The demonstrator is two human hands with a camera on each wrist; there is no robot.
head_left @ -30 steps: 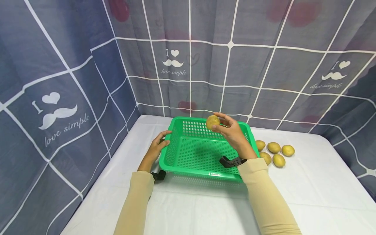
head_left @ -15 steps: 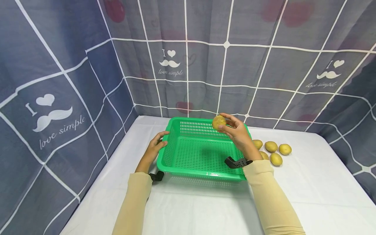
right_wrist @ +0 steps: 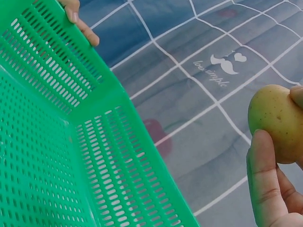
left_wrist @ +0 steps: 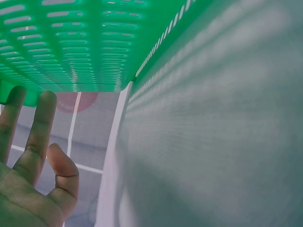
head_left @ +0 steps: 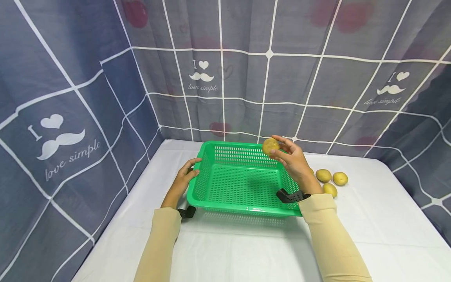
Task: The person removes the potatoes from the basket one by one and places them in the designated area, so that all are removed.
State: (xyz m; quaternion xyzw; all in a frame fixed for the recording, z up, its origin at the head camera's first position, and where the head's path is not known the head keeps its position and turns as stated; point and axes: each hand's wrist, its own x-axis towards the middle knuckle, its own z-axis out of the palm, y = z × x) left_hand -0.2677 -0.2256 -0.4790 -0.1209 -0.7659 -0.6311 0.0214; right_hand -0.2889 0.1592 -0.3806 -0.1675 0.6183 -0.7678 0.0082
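One potato [head_left: 270, 146] pinched in right-hand fingers [head_left: 282, 156] above the basket's [head_left: 243, 203] far rim; left fingers [head_left: 192, 166] rest straight on its edge.

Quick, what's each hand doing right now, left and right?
Left hand: open, straight fingers resting against the left side of the green basket.
Right hand: holding a potato in its fingertips above the basket's far right corner.

Bright, even light from above — soft shadow under the green basket [head_left: 243, 184]. Head view bows toward its edges; the left wrist view is blurred close-up.
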